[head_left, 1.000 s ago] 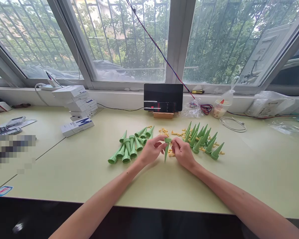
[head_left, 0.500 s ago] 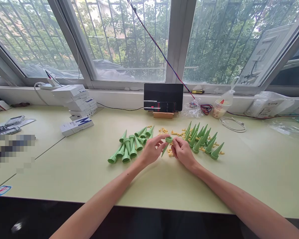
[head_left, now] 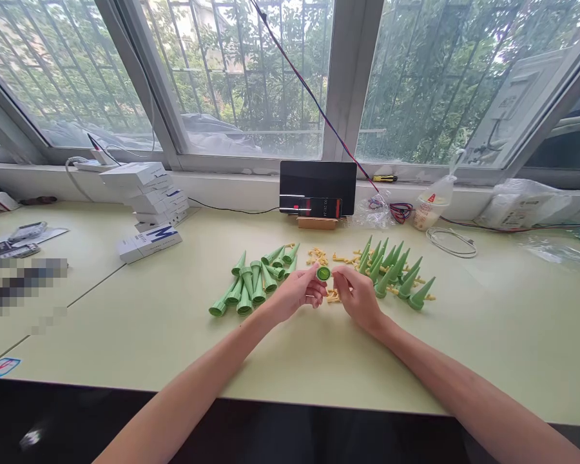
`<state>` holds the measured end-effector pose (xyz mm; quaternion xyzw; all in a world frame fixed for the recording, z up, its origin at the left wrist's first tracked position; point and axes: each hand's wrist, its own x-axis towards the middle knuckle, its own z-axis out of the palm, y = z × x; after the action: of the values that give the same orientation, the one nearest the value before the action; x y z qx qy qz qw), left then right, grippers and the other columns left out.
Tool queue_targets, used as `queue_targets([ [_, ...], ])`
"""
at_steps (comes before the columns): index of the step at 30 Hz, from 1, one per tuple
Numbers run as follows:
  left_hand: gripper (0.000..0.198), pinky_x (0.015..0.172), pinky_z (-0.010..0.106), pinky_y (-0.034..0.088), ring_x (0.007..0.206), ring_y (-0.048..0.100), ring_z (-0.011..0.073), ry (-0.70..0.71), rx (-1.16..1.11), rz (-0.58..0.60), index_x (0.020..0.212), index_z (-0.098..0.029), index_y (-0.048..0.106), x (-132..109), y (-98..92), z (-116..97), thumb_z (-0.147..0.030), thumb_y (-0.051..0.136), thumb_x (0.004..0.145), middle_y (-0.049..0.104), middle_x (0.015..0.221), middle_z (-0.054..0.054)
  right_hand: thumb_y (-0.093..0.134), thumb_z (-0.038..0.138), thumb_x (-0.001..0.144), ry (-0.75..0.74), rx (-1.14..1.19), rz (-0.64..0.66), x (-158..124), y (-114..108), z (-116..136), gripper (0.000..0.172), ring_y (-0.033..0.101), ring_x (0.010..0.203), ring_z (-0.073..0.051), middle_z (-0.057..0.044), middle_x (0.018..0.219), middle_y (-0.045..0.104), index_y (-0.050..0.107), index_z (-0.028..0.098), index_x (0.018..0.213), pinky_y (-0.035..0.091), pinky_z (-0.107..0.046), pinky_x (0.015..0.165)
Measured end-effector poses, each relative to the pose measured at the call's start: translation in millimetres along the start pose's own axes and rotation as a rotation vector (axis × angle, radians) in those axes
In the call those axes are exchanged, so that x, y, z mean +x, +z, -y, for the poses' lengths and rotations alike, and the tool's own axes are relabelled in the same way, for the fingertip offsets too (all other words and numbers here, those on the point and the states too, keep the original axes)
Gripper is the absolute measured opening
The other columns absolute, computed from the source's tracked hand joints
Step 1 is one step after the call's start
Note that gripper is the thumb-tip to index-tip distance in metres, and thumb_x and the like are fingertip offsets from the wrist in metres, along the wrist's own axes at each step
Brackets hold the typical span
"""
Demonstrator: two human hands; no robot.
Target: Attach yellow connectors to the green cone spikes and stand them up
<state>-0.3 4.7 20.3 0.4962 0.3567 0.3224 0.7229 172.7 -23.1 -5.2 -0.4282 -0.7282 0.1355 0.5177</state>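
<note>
My left hand (head_left: 297, 295) is closed around a green plastic cone (head_left: 323, 274), whose round open end faces me. My right hand (head_left: 357, 295) is just to the right of the cone's rim, thumb and forefinger pinched together; whatever sits between those fingertips is too small to make out. On the left lies a group of hollow green cones (head_left: 244, 303), mostly with open ends toward me. To the right, several green cones (head_left: 421, 295) stand points up, with small yellow pieces (head_left: 431, 298) sticking out at their bases. Loose yellow plastic pieces (head_left: 318, 256) lie beyond my hands.
A dark tablet (head_left: 318, 180) with a phone leaning on it stands at the back. White boxes (head_left: 149, 243) are stacked at the left. A bagged drink cup (head_left: 428, 209), a coiled white cable (head_left: 450, 241) and plastic bags lie at the right. Another person's hand shows at far left.
The cone has turned in my left hand so its open end faces me. My right fingers have come off its rim and moved slightly right.
</note>
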Motion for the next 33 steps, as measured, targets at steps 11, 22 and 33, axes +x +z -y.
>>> queue_targets([
  [11, 0.028, 0.053, 0.020, 0.043, 0.060, 0.057, 0.0096, -0.148, -0.252, 0.020, 0.082, -0.011, 0.062, 0, -4.2, -1, -0.038, 0.070, 0.081, 0.062, 0.074, 0.006, 0.043, 0.027, 0.100, -0.057, 0.008, 0.042, 0, 2, -3, 0.025, 0.044, 0.055, -0.012, 0.001, 0.065, 0.054, 0.057, 0.019, 0.081, 0.036, -0.023, 0.056],
  [22, 0.020, 0.058, 0.020, 0.045, 0.062, 0.057, 0.0082, -0.023, -0.236, 0.091, 0.081, -0.012, 0.064, 0, -10.6, 3, -0.028, 0.075, 0.078, 0.060, 0.076, 0.003, 0.044, 0.029, 0.099, 0.006, 0.050, 0.055, -2, 4, -6, 0.026, 0.041, 0.053, -0.011, 0.003, 0.062, 0.049, 0.051, 0.020, 0.076, 0.034, -0.023, 0.053],
  [33, 0.031, 0.061, 0.025, 0.048, 0.063, 0.060, 0.0106, 0.086, 0.063, 0.006, 0.088, -0.014, 0.071, -2, -12.7, 4, -0.042, 0.075, 0.076, 0.060, 0.076, 0.002, 0.043, 0.029, 0.098, 0.057, 0.060, 0.073, -2, 2, -4, 0.028, 0.038, 0.052, -0.011, 0.003, 0.060, 0.047, 0.051, 0.020, 0.074, 0.033, -0.024, 0.052],
])
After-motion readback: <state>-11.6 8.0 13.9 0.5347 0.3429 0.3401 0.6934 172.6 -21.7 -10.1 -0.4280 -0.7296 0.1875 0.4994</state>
